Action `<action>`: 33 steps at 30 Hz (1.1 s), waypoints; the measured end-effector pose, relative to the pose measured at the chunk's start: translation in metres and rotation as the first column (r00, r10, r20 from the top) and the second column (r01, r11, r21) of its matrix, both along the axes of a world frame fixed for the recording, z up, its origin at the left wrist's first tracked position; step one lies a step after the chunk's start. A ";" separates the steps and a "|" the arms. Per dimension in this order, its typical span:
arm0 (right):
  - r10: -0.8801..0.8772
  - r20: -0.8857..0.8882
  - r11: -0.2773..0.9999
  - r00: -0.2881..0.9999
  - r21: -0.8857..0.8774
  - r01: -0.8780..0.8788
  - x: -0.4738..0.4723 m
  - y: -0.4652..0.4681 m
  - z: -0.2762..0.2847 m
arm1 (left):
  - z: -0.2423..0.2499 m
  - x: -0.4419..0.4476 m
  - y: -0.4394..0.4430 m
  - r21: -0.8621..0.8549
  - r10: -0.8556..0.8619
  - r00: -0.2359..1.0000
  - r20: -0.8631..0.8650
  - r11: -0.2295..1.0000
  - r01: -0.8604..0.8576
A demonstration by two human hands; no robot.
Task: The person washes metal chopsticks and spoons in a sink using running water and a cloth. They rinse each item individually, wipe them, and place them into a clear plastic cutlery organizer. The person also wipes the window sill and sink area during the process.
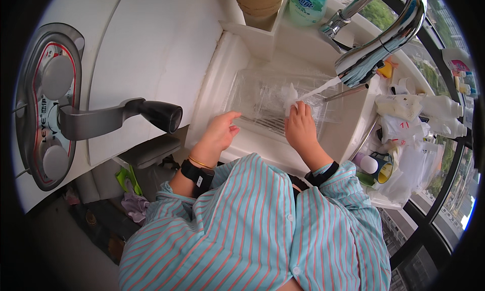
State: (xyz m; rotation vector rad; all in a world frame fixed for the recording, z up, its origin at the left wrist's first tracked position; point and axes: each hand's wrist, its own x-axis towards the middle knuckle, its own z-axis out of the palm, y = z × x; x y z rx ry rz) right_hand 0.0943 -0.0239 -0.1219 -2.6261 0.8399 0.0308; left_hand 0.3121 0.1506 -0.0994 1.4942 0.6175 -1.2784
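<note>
Water runs from the chrome faucet point(358, 65) into the white utility sink point(212, 77). Under the stream, my right hand point(302, 126) has its fingers closed on a small white cloth or piece of tissue point(290, 96); which of these it is I cannot tell. My left hand point(221, 131) is at the sink's near left part, palm turned inward, fingers apart, holding nothing. Beyond both hands, a clear plastic container or sheet point(261, 90) lies in the basin, wet and partly hidden by my right hand. Ridges of a washboard point(265, 125) show beneath it.
A grey machine with a black-handled lever point(159, 114) stands left on the white surface. Behind the sink are a green detergent bottle point(308, 7) and a brown ribbed object point(259, 3). Plastic bags point(409, 166), white bottles point(441, 106) and a dark cup point(382, 168) crowd the right ledge.
</note>
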 end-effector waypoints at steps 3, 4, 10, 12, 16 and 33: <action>-0.014 -0.016 1.000 1.000 -0.006 0.014 0.028 -0.008 -0.014 | -0.014 0.001 0.001 -0.020 0.234 0.971 -0.052 0.972 -0.235; -0.001 -0.037 1.000 0.999 -0.028 0.000 0.038 -0.011 -0.018 | -0.020 0.000 0.000 -0.010 0.211 0.976 -0.054 0.977 -0.212; -0.010 0.113 0.998 0.994 0.068 0.002 0.119 -0.017 -0.046 | -0.053 -0.012 -0.011 -0.145 0.176 0.981 -0.079 0.972 -0.186; 0.070 0.221 0.992 0.973 0.088 -0.092 0.140 -0.012 -0.054 | -0.056 -0.010 -0.011 -0.218 0.212 0.971 -0.113 0.948 -0.232; 0.198 0.322 0.948 0.926 0.178 -0.265 0.156 -0.003 -0.058 | -0.054 0.002 -0.011 -0.256 0.187 0.971 -0.148 0.941 -0.220; -0.222 0.285 0.961 0.933 0.224 0.161 0.039 -0.046 -0.016 | 0.005 0.004 -0.014 -0.477 -0.108 0.993 0.050 0.871 0.118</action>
